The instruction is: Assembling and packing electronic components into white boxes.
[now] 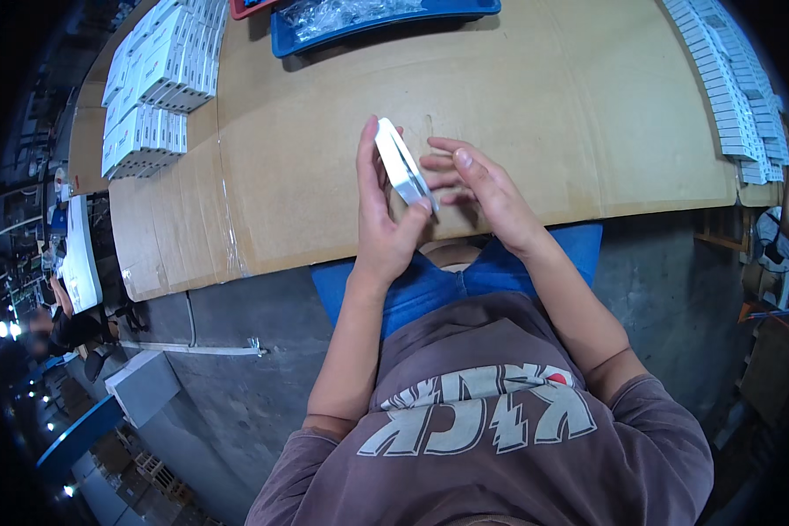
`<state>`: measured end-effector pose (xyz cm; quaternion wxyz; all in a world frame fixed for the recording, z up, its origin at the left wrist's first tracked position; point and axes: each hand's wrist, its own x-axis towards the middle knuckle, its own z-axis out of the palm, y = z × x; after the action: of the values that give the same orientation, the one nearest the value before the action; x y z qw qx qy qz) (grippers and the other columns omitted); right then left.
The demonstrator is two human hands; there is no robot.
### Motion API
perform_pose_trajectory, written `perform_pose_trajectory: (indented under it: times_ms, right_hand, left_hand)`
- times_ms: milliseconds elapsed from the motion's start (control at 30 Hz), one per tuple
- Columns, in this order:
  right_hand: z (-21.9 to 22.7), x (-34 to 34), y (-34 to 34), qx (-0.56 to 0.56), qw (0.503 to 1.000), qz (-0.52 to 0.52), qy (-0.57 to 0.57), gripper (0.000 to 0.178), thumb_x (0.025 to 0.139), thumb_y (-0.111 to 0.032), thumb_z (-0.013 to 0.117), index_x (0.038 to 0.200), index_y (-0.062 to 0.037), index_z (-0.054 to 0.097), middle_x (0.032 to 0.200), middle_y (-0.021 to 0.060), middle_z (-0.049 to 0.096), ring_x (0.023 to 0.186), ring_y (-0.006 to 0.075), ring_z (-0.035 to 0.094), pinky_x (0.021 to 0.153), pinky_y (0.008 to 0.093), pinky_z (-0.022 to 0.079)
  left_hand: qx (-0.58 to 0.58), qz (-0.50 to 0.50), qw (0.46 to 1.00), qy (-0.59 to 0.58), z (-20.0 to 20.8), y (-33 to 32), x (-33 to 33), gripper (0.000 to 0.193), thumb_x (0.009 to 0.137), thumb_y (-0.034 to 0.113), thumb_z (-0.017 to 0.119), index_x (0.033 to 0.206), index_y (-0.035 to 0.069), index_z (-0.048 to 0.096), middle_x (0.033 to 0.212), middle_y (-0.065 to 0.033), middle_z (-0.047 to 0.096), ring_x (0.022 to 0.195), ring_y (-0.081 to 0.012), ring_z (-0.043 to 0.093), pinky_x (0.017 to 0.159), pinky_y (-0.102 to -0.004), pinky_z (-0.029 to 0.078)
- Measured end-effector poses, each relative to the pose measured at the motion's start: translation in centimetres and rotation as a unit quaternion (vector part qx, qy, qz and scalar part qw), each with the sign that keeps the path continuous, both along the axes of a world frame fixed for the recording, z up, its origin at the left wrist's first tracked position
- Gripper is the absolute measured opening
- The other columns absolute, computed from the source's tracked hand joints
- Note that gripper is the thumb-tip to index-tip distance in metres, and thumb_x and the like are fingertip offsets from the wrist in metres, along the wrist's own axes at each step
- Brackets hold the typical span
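Held upright at a tilt above the table is a small flat white box, its narrow side facing me and a dark gap along its lower edge. My left hand grips it, with fingers behind the far side and the thumb at the bottom corner. Just to the right, my right hand hovers with fingers spread and nothing in them, apart from the box. Whether the gap is an open flap, I cannot tell.
Brown cardboard covers the table. Stacked white boxes stand at the far left, and more stacked boxes line the right edge. A blue tray of clear plastic pieces sits at the back, beside a red tray.
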<state>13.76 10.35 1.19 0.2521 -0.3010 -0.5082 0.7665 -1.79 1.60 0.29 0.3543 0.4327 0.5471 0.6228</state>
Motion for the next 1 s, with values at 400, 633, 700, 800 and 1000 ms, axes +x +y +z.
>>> perform_pose_trajectory:
  times_ms: [400, 633, 700, 800, 1000]
  right_hand:
    - [-0.4, -1.3, -1.4, 0.104, 0.992, -0.065, 0.039, 0.060, 0.097, -0.022, 0.078, 0.149, -0.0029, 0.055, 0.149, 0.0143, 0.056, 0.136, 0.0229, 0.055, 0.114, 0.0390, 0.044]
    - [-0.9, -1.7, -2.0, 0.291, 0.953, -0.083, 0.003, 0.057, 0.093, -0.022, 0.081, 0.142, 0.0010, 0.062, 0.152, 0.0225, 0.056, 0.142, 0.0353, 0.054, 0.115, 0.0437, 0.045]
    - [-1.4, -2.1, -2.7, 0.331, 0.938, -0.101, 0.006, 0.056, 0.096, -0.021, 0.078, 0.143, 0.0023, 0.061, 0.151, 0.0253, 0.056, 0.141, 0.0382, 0.055, 0.113, 0.0439, 0.047]
    - [-1.4, -2.4, -3.0, 0.396, 0.909, -0.128, 0.014, 0.052, 0.100, -0.021, 0.072, 0.143, 0.0057, 0.059, 0.149, 0.0307, 0.056, 0.138, 0.0427, 0.057, 0.110, 0.0439, 0.050]
    - [-1.5, -2.4, -3.5, 0.436, 0.884, -0.163, 0.029, 0.047, 0.106, -0.020, 0.062, 0.142, 0.0111, 0.058, 0.147, 0.0349, 0.056, 0.137, 0.0449, 0.057, 0.108, 0.0431, 0.051]
  left_hand:
    - [-0.030, 0.013, 0.986, -0.164, 0.4, 0.8, 1.9, 0.090, 0.108, 0.069, 0.032, 0.167, 0.004, 0.017, 0.159, -0.0193, 0.041, 0.146, -0.0283, 0.045, 0.120, -0.0416, 0.036]
    - [-0.015, 0.091, 0.981, -0.172, 1.5, 1.7, 3.4, 0.087, 0.109, 0.068, 0.029, 0.164, 0.002, 0.026, 0.147, -0.0172, 0.053, 0.133, -0.0257, 0.054, 0.113, -0.0375, 0.042]
    - [0.006, 0.104, 0.981, -0.164, 1.5, 2.0, 4.1, 0.088, 0.108, 0.070, 0.028, 0.164, 0.002, 0.026, 0.146, -0.0171, 0.053, 0.134, -0.0260, 0.053, 0.114, -0.0378, 0.042]
    - [0.031, 0.112, 0.981, -0.153, 1.5, 1.9, 4.5, 0.092, 0.106, 0.074, 0.027, 0.163, 0.002, 0.026, 0.144, -0.0171, 0.053, 0.134, -0.0263, 0.052, 0.115, -0.0385, 0.040]
    - [0.062, 0.087, 0.983, -0.147, 1.3, 1.9, 4.6, 0.097, 0.102, 0.078, 0.029, 0.162, 0.002, 0.025, 0.143, -0.0169, 0.053, 0.135, -0.0263, 0.051, 0.116, -0.0392, 0.039]
